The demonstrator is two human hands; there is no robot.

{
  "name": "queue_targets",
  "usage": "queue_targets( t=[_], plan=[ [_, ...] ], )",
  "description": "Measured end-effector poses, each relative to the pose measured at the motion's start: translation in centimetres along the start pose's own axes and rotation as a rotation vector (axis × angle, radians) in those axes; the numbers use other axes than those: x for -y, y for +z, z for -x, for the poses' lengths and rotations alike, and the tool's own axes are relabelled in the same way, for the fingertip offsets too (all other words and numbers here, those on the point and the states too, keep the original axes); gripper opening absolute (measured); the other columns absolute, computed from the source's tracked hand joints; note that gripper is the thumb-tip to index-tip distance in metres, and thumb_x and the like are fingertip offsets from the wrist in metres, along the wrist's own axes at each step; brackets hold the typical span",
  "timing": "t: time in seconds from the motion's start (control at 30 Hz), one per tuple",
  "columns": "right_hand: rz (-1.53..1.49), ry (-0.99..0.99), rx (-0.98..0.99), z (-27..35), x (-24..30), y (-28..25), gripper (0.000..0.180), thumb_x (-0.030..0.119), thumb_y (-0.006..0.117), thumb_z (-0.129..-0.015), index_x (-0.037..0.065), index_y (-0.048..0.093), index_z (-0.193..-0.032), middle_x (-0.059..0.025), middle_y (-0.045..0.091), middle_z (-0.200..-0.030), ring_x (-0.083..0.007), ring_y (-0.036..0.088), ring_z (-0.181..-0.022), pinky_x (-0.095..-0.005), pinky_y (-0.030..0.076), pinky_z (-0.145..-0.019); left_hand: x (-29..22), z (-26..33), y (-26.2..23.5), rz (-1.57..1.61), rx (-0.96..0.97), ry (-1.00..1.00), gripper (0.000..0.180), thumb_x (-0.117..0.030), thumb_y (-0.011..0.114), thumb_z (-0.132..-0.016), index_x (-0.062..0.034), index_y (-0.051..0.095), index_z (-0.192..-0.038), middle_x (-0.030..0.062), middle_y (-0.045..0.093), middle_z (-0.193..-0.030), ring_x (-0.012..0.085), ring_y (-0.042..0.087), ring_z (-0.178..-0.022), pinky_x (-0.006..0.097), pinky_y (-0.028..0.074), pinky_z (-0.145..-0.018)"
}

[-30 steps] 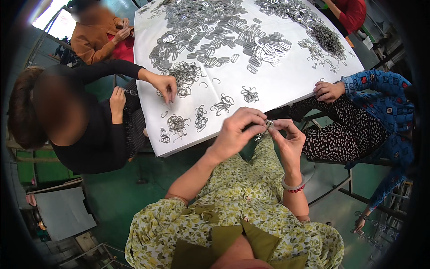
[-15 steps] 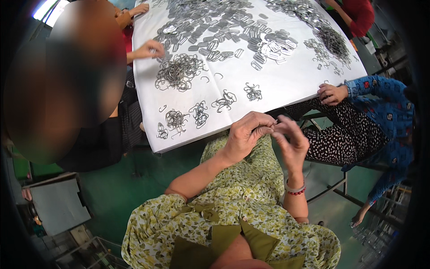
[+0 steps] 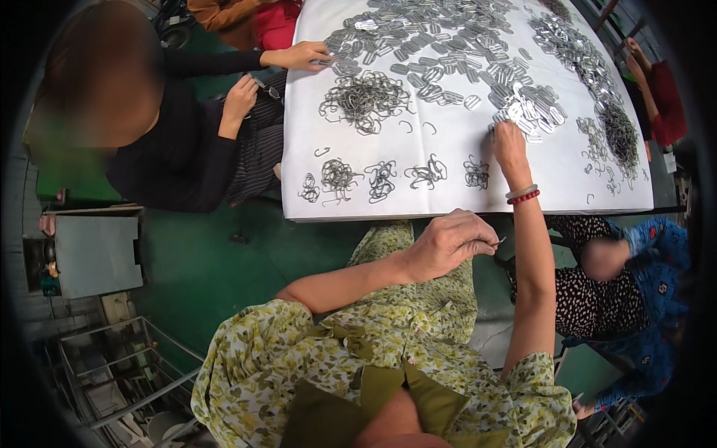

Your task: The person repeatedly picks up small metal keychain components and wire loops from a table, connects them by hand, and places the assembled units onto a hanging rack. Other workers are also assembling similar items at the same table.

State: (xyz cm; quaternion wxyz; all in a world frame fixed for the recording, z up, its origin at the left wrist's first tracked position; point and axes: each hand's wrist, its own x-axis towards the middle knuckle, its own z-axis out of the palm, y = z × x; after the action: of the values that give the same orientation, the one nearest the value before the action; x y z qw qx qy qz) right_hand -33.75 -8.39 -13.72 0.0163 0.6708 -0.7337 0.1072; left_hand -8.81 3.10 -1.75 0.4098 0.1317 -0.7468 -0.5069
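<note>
My left hand [image 3: 454,240] is in front of the table's near edge, above my lap. Its thumb and fingers pinch a small wire hook [image 3: 501,242], whose thin end sticks out past the fingertips. My right hand [image 3: 511,149] reaches over the table to the near left edge of a heap of shiny flat slotted metal buckles [image 3: 534,112]. Its fingers are bent and closed at the heap; the fingertips, and whatever is in them, are hidden. A small cluster of linked metal hooks [image 3: 476,173] lies left of my right wrist.
The white-covered table [image 3: 448,200] bears grey slotted plates [image 3: 426,63], a large pile of wire hooks [image 3: 366,101] and several small hook clusters [image 3: 340,178]. A co-worker's hand [image 3: 302,55] touches plates at left. Another person in blue sleeves [image 3: 657,243] sits at right.
My right hand has left my left hand's fingertips and moved forward to the buckle heap. The left hand keeps its pinch. The whole view has shifted, with the table now farther right.
</note>
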Motion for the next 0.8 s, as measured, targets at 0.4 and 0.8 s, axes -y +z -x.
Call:
queue_targets(
  t=[0.4,0.8],
  plan=[
    [-1.192,0.316,-0.228,12.3,5.7,-12.9,0.016,0.002,0.066,-0.086,-0.006,0.059,-0.099,-0.0067,0.061,-0.088,-0.0128,0.062,-0.078,-0.029,0.057,-0.066,1.2,0.0,-0.3,-0.061,-0.051,0.075,0.017,-0.002,0.074,-0.076,-0.0033,0.064,-0.089,0.0063,0.067,-0.085,0.0225,0.064,-0.08,0.034,0.05,-0.071],
    [-1.244,0.4,-0.603,19.2,11.9,-15.5,0.021,-0.012,0.066,-0.079,-0.004,0.064,-0.098,-0.008,0.068,-0.088,-0.0104,0.064,-0.077,-0.0202,0.049,-0.072,0.8,0.3,0.8,-0.134,-0.101,0.061,0.014,-0.015,0.07,-0.081,-0.0048,0.062,-0.087,0.0071,0.063,-0.076,0.0269,0.061,-0.076,0.039,0.046,-0.073]
  ],
)
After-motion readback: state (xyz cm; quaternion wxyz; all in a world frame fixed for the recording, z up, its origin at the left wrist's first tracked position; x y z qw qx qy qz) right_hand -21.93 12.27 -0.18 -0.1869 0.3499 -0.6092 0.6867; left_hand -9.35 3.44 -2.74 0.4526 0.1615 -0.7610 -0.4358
